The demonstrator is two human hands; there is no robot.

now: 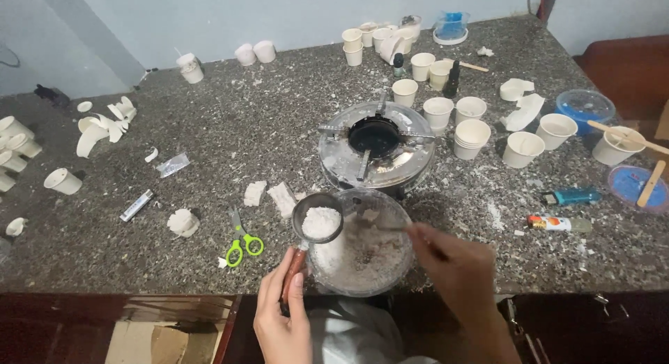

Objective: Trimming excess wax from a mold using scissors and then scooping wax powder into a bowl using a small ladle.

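My left hand (280, 310) grips the reddish wooden handle of a small metal ladle (318, 220) filled with white flakes, held over the left rim of a clear bowl (390, 277). The bowl sits at the counter's near edge and holds white and pinkish flakes. My right hand (456, 266) holds a thin metal spoon (385, 225) whose tip reaches into the bowl. Just behind the bowl stands a round metal burner stove (377, 146) with a black centre.
Several white paper cups (472, 135) crowd the back right. Two lighters (571, 196) lie to the right, green scissors (241, 243) to the left. Blue lids with wooden sticks (635, 184) sit far right; cut cup pieces (104, 124) lie at the left. The counter is strewn with white crumbs.
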